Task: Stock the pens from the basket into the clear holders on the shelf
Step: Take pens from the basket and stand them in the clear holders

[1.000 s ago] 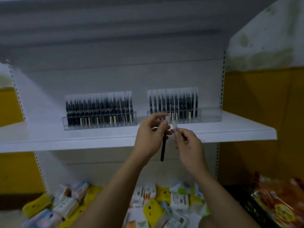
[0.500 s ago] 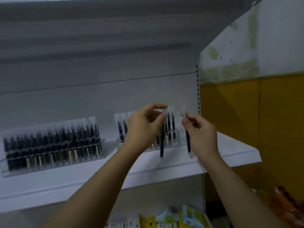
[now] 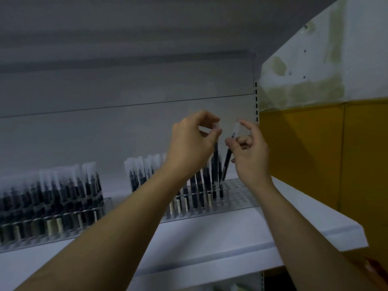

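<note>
Though tilted, pen (image 3: pixel 227 162) between right fingers (image 3: pixel 231 144)

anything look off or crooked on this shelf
Only the pen in the right hand leans, apparently mid-placement over the right holder; racked pens stand about upright. The wall beside the shelf has greenish stains.

Back panel (image 3: pixel 126 85): grey, filling the upper left of the frame, with a thin horizontal seam across the middle.
Upright (image 3: pixel 255 101): slotted strip along the panel's right edge.
Shelf (image 3: pixel 304 223): white board, lower frame, its corner at right.
Wall (image 3: pixel 357 59): upper right, white with greenish stains (image 3: pixel 304 91); yellow band (image 3: pixel 315 154) below.
Light: dim, bluish.
</note>
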A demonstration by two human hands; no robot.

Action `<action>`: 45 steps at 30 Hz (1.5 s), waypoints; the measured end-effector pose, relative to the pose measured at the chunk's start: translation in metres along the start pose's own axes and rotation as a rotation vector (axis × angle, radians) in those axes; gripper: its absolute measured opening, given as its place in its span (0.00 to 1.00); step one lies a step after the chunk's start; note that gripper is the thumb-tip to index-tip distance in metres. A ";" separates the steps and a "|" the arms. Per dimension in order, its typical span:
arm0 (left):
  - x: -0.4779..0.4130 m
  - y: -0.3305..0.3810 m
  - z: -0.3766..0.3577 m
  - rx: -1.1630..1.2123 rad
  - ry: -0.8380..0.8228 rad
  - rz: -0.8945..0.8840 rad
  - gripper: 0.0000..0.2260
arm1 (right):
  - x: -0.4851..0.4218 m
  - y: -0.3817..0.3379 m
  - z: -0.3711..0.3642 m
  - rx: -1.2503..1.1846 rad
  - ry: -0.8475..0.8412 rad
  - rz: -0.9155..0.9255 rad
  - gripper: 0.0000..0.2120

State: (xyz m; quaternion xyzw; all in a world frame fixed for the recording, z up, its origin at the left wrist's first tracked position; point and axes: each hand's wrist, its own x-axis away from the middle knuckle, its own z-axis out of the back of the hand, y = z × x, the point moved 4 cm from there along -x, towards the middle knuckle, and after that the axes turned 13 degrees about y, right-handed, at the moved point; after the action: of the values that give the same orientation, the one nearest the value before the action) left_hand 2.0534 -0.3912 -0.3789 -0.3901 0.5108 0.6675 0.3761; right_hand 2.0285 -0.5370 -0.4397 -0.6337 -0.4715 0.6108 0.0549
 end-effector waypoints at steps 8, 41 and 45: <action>-0.003 -0.017 -0.019 -0.061 -0.028 0.024 0.03 | 0.004 0.020 -0.005 0.089 -0.072 0.039 0.21; 0.043 -0.007 0.008 -0.618 -0.190 -0.153 0.20 | 0.059 0.001 0.022 0.472 -0.280 0.175 0.36; 0.069 0.004 0.036 -0.499 -0.077 -0.208 0.15 | 0.082 -0.028 0.029 0.494 -0.309 0.234 0.33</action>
State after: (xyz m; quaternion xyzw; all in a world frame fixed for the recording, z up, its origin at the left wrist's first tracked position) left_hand 2.0166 -0.3495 -0.4338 -0.4953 0.2730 0.7450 0.3539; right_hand 1.9741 -0.4820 -0.4877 -0.5507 -0.2354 0.7983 0.0644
